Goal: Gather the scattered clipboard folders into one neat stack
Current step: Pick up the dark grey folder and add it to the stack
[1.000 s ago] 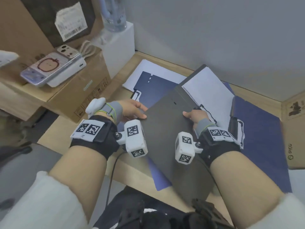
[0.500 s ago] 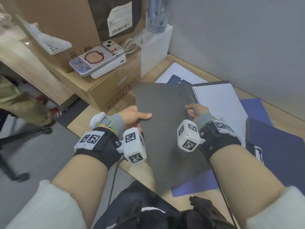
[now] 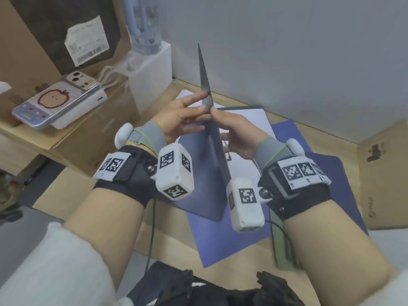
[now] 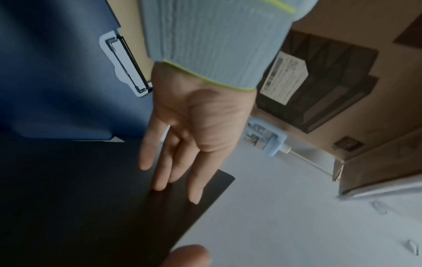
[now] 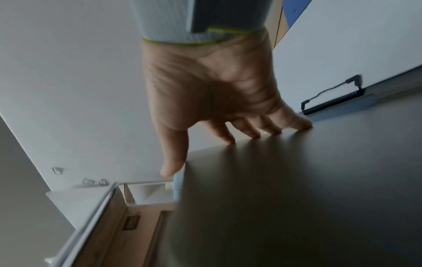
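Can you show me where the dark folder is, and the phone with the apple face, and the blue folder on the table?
dark folder (image 3: 215,151): head view, on its flat dark side.
phone (image 3: 51,100): head view, on its apple-face case.
blue folder (image 3: 231,244): head view, on its bare blue cover.

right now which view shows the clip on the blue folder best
Left wrist: the blue folder and its silver clip show whole and sharp. The head view hides most of the clip behind the hands; the right wrist view shows another folder's black clip.
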`<state>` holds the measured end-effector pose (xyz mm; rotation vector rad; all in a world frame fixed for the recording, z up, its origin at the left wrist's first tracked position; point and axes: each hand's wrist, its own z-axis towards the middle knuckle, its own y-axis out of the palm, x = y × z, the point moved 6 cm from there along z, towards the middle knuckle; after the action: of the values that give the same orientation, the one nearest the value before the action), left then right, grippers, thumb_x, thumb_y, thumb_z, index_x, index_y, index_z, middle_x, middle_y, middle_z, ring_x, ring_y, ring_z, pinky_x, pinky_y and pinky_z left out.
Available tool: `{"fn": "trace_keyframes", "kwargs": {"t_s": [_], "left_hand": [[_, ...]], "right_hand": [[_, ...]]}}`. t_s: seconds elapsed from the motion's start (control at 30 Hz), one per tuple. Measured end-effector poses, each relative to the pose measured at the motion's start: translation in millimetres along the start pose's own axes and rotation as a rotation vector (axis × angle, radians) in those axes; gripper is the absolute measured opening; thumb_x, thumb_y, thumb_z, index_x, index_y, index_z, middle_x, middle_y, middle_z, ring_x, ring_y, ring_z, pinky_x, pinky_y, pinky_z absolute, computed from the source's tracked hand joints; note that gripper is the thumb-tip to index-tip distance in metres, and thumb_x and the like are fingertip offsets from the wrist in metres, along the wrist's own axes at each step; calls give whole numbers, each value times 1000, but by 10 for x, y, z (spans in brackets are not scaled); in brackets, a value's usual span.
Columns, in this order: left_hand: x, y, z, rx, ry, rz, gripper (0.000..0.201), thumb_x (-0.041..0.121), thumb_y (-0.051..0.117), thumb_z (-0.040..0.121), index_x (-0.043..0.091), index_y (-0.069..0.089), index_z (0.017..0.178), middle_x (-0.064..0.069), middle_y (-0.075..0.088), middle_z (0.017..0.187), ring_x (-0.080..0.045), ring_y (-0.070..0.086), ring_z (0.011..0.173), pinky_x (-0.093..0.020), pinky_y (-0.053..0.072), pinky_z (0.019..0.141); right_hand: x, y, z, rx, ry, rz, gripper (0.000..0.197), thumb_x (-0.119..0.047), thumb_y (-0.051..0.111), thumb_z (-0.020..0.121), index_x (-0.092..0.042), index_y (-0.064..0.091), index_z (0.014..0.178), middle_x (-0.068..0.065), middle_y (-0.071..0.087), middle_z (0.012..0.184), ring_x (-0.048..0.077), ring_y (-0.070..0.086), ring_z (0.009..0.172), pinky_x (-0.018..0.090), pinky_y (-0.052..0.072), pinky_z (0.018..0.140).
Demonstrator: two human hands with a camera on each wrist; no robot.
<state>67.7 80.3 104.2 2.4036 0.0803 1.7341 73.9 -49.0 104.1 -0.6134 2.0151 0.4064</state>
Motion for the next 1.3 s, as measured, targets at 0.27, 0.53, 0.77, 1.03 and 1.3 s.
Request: {"fn": "trace_keyframes", "kwargs": {"t_s": [0.27, 0.53, 0.77, 1.03, 1.3], "left_hand": [[-255, 370, 265, 21, -108, -89, 44, 11, 52, 93, 23, 45, 135, 8, 58, 123, -4, 61, 100, -25, 48, 82], [-1169, 546, 484, 277, -523, -68, 36, 23, 59, 90, 9, 55, 123, -9, 57, 115, -21, 58, 108, -29, 46, 85], [-1135, 686, 673, 388, -536, 126, 29, 20, 55, 93, 10, 52, 120, -5, 50, 73, -18, 52, 55, -26, 39, 56], [-1074, 555, 758, 502, -607, 257, 44, 13, 58, 88, -2, 50, 128, -6, 43, 63, -18, 41, 53, -25, 37, 51], [-956, 463, 872, 521, -543, 317, 29, 33, 55, 90, 8, 54, 105, -8, 58, 87, -24, 54, 73, -24, 41, 65]], "right_hand": [[128, -512, -115, 92, -73, 283, 75, -44, 74, 67, -7, 55, 129, 18, 52, 138, 33, 50, 126, 48, 33, 111], [447, -1396, -327, 311, -27, 303, 26, -31, 52, 92, -12, 69, 94, 4, 73, 80, 17, 68, 69, 29, 53, 71], [837, -1856, -382, 464, 27, 146, 26, -26, 45, 95, -19, 64, 80, -1, 69, 75, 16, 64, 70, 28, 52, 71], [1444, -1971, -273, 569, 165, 45, 28, -28, 40, 97, -20, 60, 79, 3, 62, 100, 18, 56, 97, 44, 42, 105], [1586, -1985, -273, 620, 278, 251, 31, -36, 44, 96, -15, 64, 106, 8, 66, 112, 26, 62, 100, 45, 47, 100]]}}
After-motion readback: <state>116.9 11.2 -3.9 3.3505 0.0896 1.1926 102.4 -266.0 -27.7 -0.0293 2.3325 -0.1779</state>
